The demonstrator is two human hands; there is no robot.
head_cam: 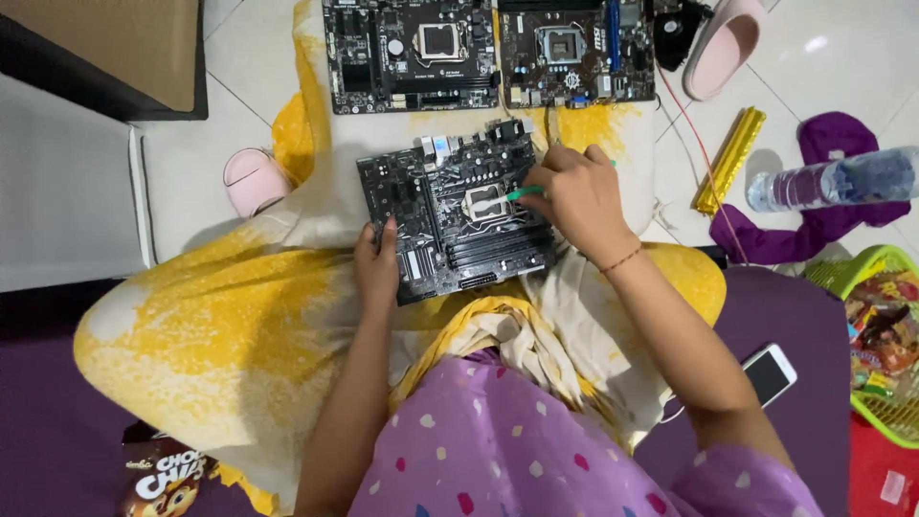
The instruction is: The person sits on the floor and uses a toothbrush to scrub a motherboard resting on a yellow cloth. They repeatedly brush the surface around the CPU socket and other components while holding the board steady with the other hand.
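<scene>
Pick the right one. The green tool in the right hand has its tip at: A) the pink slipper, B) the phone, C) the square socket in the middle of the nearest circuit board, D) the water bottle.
C: the right hand holds the green tool with its tip at the square socket of the nearest circuit board, while the left hand steadies that board's near edge.

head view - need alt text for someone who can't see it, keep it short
Seen from above, a seated person's left hand steadies a black circuit board on a yellow-and-white cloth while the right hand holds a green tool at its central socket. Two more boards lie beyond, a phone at right.
</scene>
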